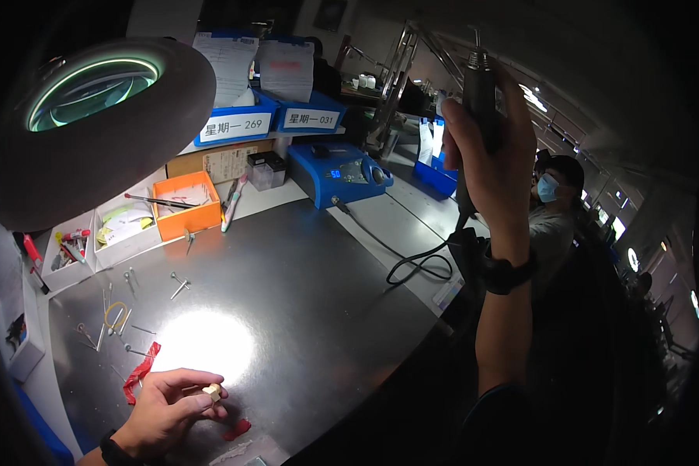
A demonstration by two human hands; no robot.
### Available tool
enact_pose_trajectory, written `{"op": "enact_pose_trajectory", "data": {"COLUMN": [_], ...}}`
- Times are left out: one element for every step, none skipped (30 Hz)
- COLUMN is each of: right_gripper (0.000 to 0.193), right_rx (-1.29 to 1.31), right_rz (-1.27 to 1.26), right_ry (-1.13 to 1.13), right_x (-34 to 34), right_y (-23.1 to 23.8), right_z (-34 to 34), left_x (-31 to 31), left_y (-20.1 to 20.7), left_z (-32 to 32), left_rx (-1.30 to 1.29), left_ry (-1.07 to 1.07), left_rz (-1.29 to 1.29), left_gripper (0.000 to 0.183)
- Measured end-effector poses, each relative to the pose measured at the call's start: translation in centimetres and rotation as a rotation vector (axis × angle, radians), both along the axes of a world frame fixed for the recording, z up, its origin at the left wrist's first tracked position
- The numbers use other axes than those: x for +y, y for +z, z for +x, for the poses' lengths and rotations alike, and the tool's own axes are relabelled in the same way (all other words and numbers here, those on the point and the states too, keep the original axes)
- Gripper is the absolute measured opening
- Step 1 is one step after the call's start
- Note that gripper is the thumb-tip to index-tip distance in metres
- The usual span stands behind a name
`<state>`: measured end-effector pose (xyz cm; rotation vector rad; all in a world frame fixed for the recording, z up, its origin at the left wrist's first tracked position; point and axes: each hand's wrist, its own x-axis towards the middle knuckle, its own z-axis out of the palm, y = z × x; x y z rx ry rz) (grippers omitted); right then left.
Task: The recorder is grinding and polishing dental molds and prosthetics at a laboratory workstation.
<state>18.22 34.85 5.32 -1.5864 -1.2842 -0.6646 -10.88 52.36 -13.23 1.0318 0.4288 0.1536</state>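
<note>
Low over the metal worktop (326, 287), my left hand (159, 410) pinches a small pale-yellow, block-shaped piece (213, 391) between thumb and fingers. My right hand (499, 167) is raised high on the right, its fingers wrapped round a dark rotary handpiece (480, 89). The handpiece points upward, with a thin bent bit at its tip. A black cable (392, 260) runs across the bench to a blue control box (326, 177) with a lit display. Close to my left hand lie a crumpled red strip (141, 373) and a small red lump (238, 429).
A ring-lit magnifier lamp (109, 140) overhangs the left. Several thin metal burs (180, 285) and a yellow rubber band (116, 317) lie scattered on the worktop. Behind are an orange box (186, 217), white trays (124, 248) and blue bins (233, 133). A masked person (555, 202) sits at right.
</note>
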Motion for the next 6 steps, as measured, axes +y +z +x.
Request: {"op": "enact_pose_trajectory", "data": {"right_gripper": [0.041,0.041,0.041,0.040,0.057,0.057], "right_rx": [-0.133,-0.142,0.027,0.198,0.296,0.296], "right_rz": [0.051,0.044,0.152,0.261,0.304,0.308], "right_ry": [-0.119,-0.123,0.043,0.212,0.339,0.351], "right_x": [0.0,-0.5,-1.0,-1.6,-1.7,-1.5], "right_y": [-0.2,-0.2,-0.2,-0.2,-0.5,-0.5], "right_z": [1.5,1.9,2.2,2.5,2.9,3.2], "left_x": [0.0,0.0,0.0,-0.1,0.0,0.0], "left_y": [-0.1,0.0,0.1,0.1,0.0,0.0], "left_z": [0.0,0.1,0.1,0.1,0.0,0.0], "left_rx": [-0.005,-0.017,-0.005,-0.012,-0.025,-0.036], "left_ry": [-0.002,-0.001,-0.002,-0.003,-0.002,0.001], "left_rz": [0.010,0.025,0.032,0.029,0.030,0.033], "left_gripper": [0.026,0.026,0.028,0.028,0.029,0.030]}}
